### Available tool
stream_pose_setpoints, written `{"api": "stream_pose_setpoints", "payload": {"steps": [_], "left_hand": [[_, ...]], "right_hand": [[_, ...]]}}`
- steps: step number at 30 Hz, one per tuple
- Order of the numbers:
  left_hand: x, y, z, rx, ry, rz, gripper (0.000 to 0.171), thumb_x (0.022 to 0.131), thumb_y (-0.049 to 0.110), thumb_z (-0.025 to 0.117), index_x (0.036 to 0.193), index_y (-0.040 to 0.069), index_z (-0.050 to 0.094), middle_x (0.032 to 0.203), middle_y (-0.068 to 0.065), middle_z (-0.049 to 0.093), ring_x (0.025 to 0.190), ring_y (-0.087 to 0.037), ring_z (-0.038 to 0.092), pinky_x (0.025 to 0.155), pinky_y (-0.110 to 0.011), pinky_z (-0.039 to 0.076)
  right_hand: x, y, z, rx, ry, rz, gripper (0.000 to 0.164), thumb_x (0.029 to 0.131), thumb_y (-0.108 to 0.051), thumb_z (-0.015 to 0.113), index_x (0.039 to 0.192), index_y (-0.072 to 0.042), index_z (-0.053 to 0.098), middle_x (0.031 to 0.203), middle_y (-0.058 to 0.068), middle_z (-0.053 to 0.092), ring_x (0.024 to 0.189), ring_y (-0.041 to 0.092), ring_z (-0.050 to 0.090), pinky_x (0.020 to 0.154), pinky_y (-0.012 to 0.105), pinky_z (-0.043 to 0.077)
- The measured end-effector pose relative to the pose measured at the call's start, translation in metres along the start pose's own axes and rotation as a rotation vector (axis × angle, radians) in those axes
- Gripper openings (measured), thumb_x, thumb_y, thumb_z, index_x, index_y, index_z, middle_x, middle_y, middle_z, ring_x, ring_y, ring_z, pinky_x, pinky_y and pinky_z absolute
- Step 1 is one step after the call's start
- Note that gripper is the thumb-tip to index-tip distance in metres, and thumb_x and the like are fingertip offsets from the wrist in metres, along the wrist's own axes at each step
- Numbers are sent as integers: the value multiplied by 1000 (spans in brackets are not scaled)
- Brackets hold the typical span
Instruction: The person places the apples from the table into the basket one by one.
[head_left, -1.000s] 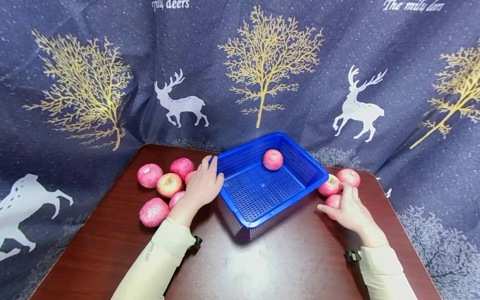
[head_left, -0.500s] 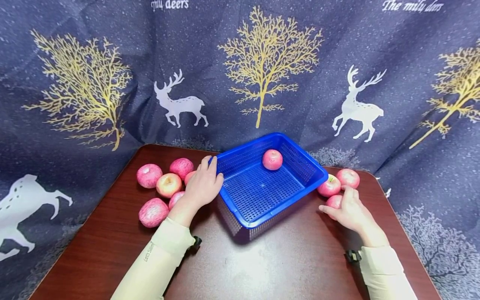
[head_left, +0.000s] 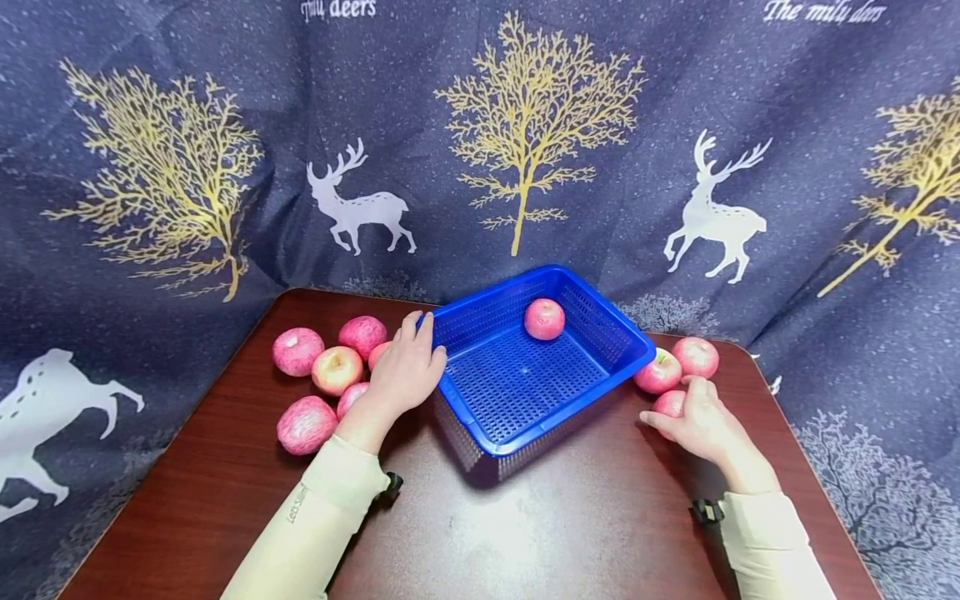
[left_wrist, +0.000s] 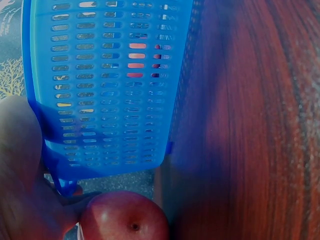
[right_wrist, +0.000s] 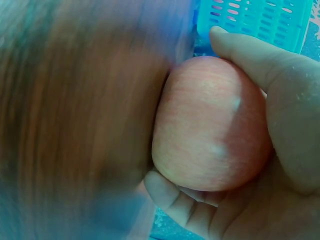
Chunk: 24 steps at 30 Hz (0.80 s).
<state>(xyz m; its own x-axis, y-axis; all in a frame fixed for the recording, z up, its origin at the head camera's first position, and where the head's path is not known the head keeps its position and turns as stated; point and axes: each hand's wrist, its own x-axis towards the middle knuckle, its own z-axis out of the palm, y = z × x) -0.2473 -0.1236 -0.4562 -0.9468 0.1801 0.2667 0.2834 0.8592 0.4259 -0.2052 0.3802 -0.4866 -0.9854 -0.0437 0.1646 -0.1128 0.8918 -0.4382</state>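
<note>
Your right hand (head_left: 701, 427), lower right of the frame, wraps an apple (head_left: 670, 403) on the table (head_left: 525, 533); fingers curled tighter around it than a second ago, apple not lifted. Your left hand (head_left: 405, 371), left of centre, lies flat with straight fingers against the basket (head_left: 480, 433) edge, unchanged. Further up, one apple in the basket (head_left: 544, 318) sits at its far wall, same spot.

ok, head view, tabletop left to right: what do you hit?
Cluster of apples → left hand resting on the near-left corner of the blue basket → apple in the basket → apple held by the right hand → two loose apples.
</note>
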Motion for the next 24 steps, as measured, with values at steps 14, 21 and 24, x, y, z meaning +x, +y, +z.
{"api": "stream_pose_setpoints", "payload": {"steps": [14, 21, 24], "left_hand": [[0, 1, -1, 1, -2, -1, 67, 111, 29, 55, 166, -7, 42, 169, -30, 38, 148, -47, 52, 113, -63, 49], [-1, 1, -1, 0, -5, -2, 68, 111, 29, 55, 166, -8, 42, 169, -30, 38, 148, -47, 51, 115, -63, 48], [-1, 1, -2, -2, -8, -2, 68, 111, 29, 55, 166, -8, 42, 169, -30, 38, 149, -47, 51, 115, -62, 48]], "right_hand": [[-3, -13, -9, -70, -56, 10, 69, 88, -50, 92, 114, 5, 59, 106, 31, 60, 101, 46, 63, 86, 59, 53], [-3, -13, -11, -75, -70, 16, 70, 89, -53, 90, 112, 5, 58, 106, 32, 59, 99, 46, 62, 84, 58, 53], [-3, -13, -12, -75, -73, 14, 70, 89, -53, 90, 111, 5, 57, 106, 31, 58, 99, 46, 62, 83, 58, 53]]}}
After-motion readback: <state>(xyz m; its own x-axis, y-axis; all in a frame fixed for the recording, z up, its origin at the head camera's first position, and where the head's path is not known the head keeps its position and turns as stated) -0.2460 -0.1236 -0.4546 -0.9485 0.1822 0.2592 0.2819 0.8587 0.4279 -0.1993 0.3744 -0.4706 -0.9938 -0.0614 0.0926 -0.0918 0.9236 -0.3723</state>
